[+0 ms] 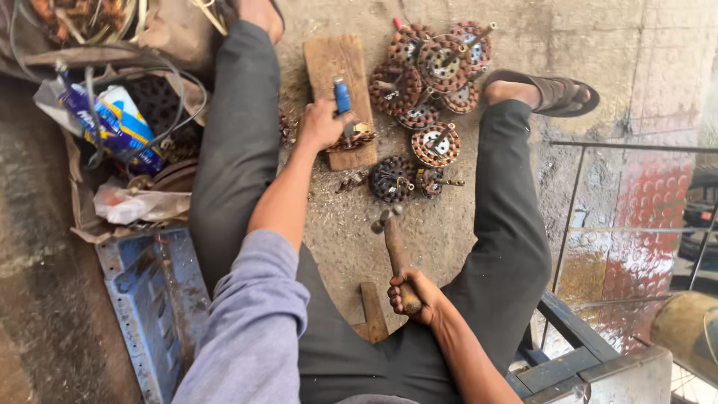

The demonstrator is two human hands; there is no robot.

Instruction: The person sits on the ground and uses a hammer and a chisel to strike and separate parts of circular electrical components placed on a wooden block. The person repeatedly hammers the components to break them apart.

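My left hand (pixel 320 123) grips a blue-handled chisel (pixel 342 97) and presses it against a copper-wound coil piece (pixel 357 138) lying on a wooden block (pixel 336 67). My right hand (pixel 413 295) holds a wooden-handled hammer (pixel 394 251), its metal head (pixel 386 218) raised above the ground near a dark round motor winding (pixel 391 179). A pile of several round copper-wound motor stators (pixel 437 71) lies just beyond the block, between my legs.
A blue metal box (pixel 149 299) stands at the left. Behind it a heap of wires, a blue and white carton (pixel 120 123) and plastic bags. A small wooden piece (pixel 373 310) lies near my lap. A metal railing (pixel 591 224) runs at the right.
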